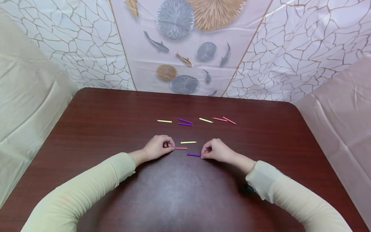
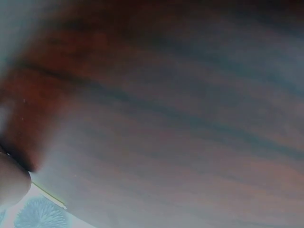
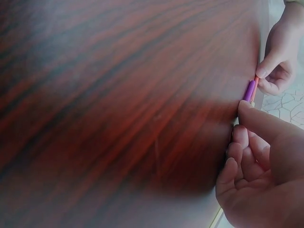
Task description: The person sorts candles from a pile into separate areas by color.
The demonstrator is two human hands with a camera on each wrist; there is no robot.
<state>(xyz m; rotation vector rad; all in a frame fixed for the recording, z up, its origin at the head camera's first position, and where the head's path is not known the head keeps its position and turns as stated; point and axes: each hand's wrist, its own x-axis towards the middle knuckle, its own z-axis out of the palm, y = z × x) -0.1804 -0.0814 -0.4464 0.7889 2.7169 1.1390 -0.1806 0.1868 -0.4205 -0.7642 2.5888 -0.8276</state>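
Across the foreground, a dark red-brown tabletop [image 1: 162, 190]; behind, a pale backdrop [image 1: 136, 64] printed with fish and ribbed discs. Stretched in from the near side, two pale sleeves [image 1: 92, 188]. Out over the tabletop's middle, facing each other, the left hand [image 1: 157, 147] with thumb and fingers pinching the left end of a coral stick [image 1: 181, 148], and the right hand [image 1: 218, 150] with thumb and finger pinching the right end of a purple stick [image 1: 193, 155]. Held with long axis running left to right, coral free end toward the right hand; held nearer the person, purple free end pointing left, slightly higher than the pinched end. Hard to tell: any contact with the tabletop. Just beyond the coral stick, a yellow stick [image 1: 188, 142], also lengthwise left to right, thin tip rightward. Farther back, in a loose row: yellow, purple, yellow and coral sticks [image 1: 164, 121].
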